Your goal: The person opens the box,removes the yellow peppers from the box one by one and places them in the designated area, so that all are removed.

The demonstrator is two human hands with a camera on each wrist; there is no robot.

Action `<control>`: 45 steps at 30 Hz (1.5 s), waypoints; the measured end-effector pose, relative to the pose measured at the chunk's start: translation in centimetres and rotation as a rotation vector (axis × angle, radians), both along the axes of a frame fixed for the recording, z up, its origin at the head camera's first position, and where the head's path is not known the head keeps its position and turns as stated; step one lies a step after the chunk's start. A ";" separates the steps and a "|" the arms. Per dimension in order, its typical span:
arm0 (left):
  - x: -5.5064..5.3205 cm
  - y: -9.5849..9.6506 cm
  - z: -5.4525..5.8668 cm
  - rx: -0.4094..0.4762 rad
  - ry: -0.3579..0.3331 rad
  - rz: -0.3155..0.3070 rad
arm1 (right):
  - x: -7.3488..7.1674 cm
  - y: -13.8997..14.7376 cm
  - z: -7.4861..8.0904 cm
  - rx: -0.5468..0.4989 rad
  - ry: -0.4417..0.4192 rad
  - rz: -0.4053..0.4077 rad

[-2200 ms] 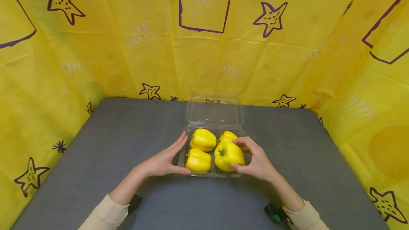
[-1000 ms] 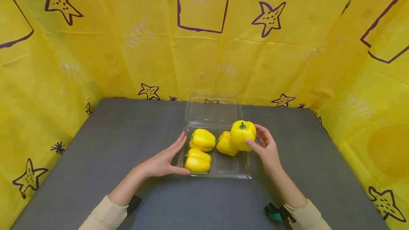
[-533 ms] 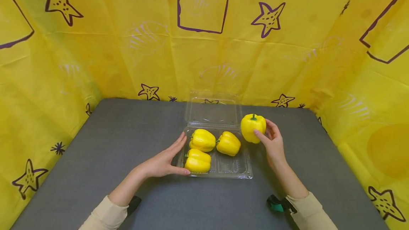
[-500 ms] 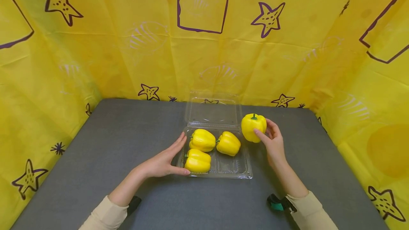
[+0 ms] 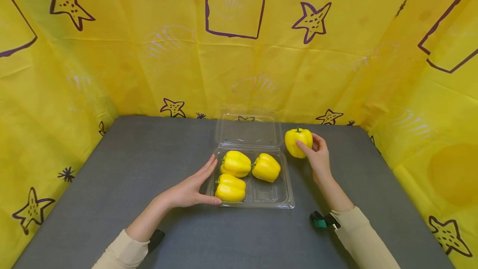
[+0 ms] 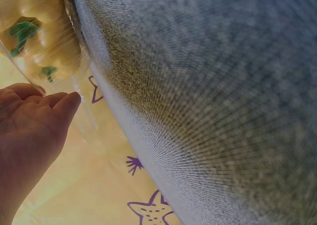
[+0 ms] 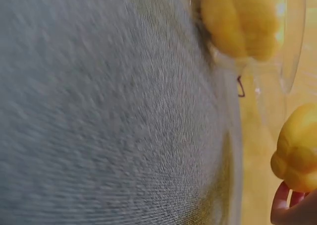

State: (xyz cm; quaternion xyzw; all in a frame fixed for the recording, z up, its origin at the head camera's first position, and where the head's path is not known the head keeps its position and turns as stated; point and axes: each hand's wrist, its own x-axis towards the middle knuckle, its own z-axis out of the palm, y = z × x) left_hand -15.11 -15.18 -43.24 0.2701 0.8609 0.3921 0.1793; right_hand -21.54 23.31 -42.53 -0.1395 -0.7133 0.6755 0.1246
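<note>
In the head view my right hand (image 5: 318, 155) grips a yellow bell pepper (image 5: 298, 143), stem up, to the right of a clear plastic clamshell box (image 5: 272, 196). The right wrist view shows this held pepper (image 7: 299, 148) above the grey table. Three more yellow peppers lie in the box: one at back left (image 5: 236, 164), one at front left (image 5: 230, 188), one at back right (image 5: 266, 167). The front right part of the box is bare. My left hand (image 5: 190, 188) rests along the box's left side, fingers extended and thumb at its front left corner.
The box's clear lid (image 5: 248, 128) stands raised at the back. A grey cloth-covered table (image 5: 149, 148) lies under everything. Yellow curtains (image 5: 168, 65) with starfish drawings enclose the back and both sides. Dark straps (image 5: 324, 220) sit at the wrists.
My right hand has lifted the pepper out of the box's right side and carried it right and farther back. My left hand has stayed at the box.
</note>
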 end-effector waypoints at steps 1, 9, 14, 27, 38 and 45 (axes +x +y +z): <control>0.0 0.0 0.0 0.000 0.000 0.001 | -0.3 0.0 -0.1 0.009 -0.006 -0.001; 0.0 -0.1 0.1 0.002 0.001 0.000 | -2.3 0.4 -0.7 0.103 -0.064 0.014; 0.0 -0.1 0.1 0.006 -0.001 -0.001 | -3.1 0.5 -0.9 0.153 -0.097 0.024; 0.0 -0.1 0.0 0.002 -0.001 -0.001 | -3.9 0.8 -1.3 0.267 -0.119 0.020; 0.0 0.0 0.0 0.007 0.001 0.000 | -4.5 0.9 -2.0 0.398 -0.133 0.025; 0.1 0.0 0.1 0.009 -0.005 0.002 | -4.9 0.7 -2.3 0.454 -0.117 0.027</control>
